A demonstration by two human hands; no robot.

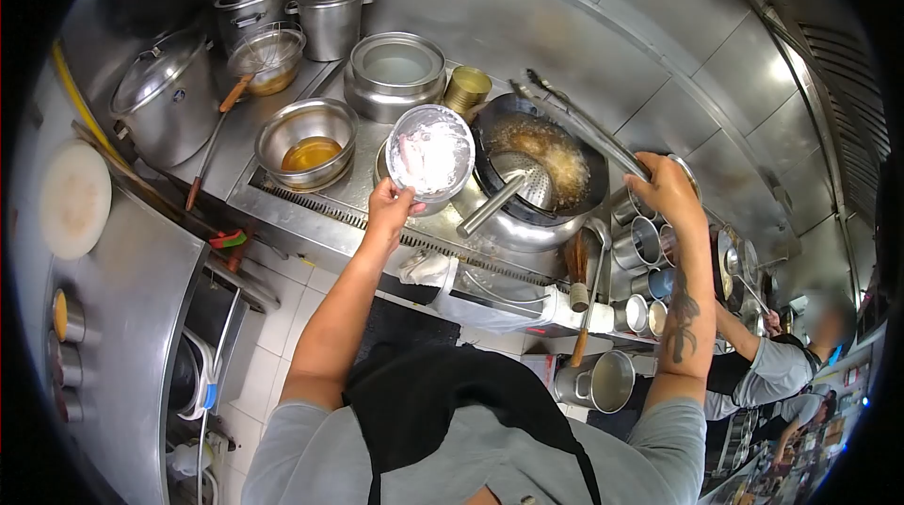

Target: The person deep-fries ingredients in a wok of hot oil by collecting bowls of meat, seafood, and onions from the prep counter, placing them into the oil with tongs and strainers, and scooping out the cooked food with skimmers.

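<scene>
Both hands reach forward over a steel stove counter, seen from above. Left hand (391, 210), its arm stretched forward and outward, grips the near rim of a round bowl (439, 192), thumb on the rim; the fingers underneath are mostly hidden. Inside lie pale pieces (421, 154) coated in white powder, too washed out by glare to identify. The bowl hangs left of the wok (597, 180) and covers most of a metal vessel beneath it.

Right hand (667, 187), its arm raised and bent with a tattooed forearm, closes around the near end of long metal tongs (586, 131); the grip itself is partly concealed by the back of the hand. Their dark tips are spread apart near the wok's far edge, and whether they touch it cannot be told.

Brown oil (565, 142) foams in the wok, hiding whatever is under the surface. A perforated ladle (537, 187) rests in it, handle over the near rim. Farther left stands a steel bowl of amber liquid (263, 142). At the right edge, a co-worker (780, 375) is partly cut off by the dark lens border.
</scene>
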